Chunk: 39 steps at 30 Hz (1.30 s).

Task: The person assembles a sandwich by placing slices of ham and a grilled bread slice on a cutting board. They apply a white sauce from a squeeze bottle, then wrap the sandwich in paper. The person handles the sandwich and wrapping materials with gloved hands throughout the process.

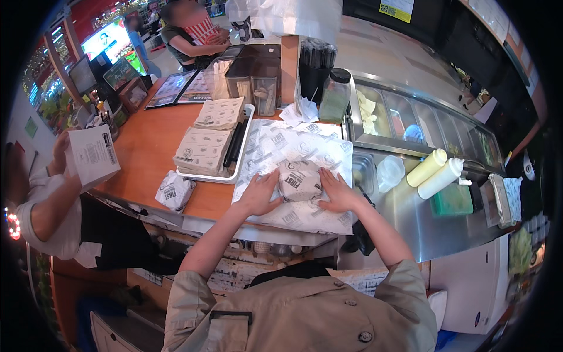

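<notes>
A paper-wrapped parcel (300, 181), shaped like a wrapped burger and printed with dark lettering, rests on printed white wrapping paper (259, 152). My left hand (260, 192) lies against its left side, fingers stretched forward and thumb near the front edge. On the right side my right hand (339, 192) mirrors it, so the parcel is held between both hands. The underside of the parcel is hidden. A second wrapped parcel (175, 192) sits on the wooden counter (145, 145), left of the paper and apart from my hands.
Behind the left parcel, a white tray (249, 127) holds printed paper sheets (202, 149) and black tongs (236, 143). Rightward are a plastic cup (390, 173), two squeeze bottles (433, 174) and steel food bins (422, 119). A co-worker's hand (59, 152) holds a white box (92, 154) at left.
</notes>
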Each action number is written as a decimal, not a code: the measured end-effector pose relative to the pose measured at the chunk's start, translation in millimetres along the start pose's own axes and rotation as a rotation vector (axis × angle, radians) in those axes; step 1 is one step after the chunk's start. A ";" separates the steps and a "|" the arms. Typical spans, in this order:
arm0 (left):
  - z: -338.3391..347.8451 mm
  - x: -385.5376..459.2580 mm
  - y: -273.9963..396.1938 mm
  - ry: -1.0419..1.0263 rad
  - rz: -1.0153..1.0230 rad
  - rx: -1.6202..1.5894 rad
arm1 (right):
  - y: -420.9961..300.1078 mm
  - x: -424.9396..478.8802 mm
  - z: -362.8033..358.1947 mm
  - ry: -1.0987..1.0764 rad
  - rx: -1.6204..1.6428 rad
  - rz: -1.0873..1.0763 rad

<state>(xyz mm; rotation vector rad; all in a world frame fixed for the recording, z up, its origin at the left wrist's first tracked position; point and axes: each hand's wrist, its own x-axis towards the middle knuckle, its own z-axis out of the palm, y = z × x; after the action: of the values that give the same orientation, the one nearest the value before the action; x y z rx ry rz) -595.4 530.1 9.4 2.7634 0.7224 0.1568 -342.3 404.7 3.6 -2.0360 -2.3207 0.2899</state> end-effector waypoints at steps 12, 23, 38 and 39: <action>-2.6 18.1 17.7 -0.071 -0.195 -0.171 | -28.5 35.8 21.1 0.372 1.168 0.153; -8.5 -10.2 34.2 0.754 0.162 -0.168 | -71.2 20.7 -46.4 0.285 2.192 0.225; -3.2 -118.4 103.3 -0.451 -0.112 -1.178 | -108.7 -92.4 -7.5 0.293 2.121 0.078; -12.4 -130.4 90.1 -0.214 -0.107 -0.972 | -105.3 -101.1 -0.9 0.318 2.253 0.101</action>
<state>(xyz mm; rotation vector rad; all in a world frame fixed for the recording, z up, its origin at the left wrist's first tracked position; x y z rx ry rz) -669.2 393.4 43.4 1.7793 0.5306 0.1370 -431.3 292.5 31.4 -0.6675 -0.4478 1.4064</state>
